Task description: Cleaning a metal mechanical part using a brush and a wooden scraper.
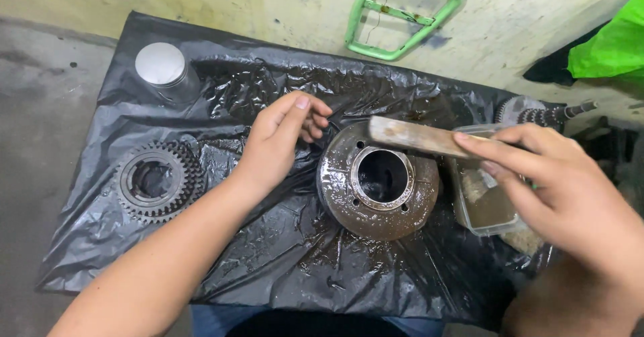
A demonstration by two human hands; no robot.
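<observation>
Gripping a flat wooden stick, the right hand holds it over a greasy round metal engine part.

Fingers of the left hand curl at that part's left rim; whether they clasp it or the wet black plastic sheet is hidden. A clear tub of brownish liquid sits half behind the right hand. Farther left lie a toothed gear and a silver piston; another geared piece is mostly hidden at the right.

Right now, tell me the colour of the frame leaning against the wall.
The frame is bright green, seen in the head view.
</observation>
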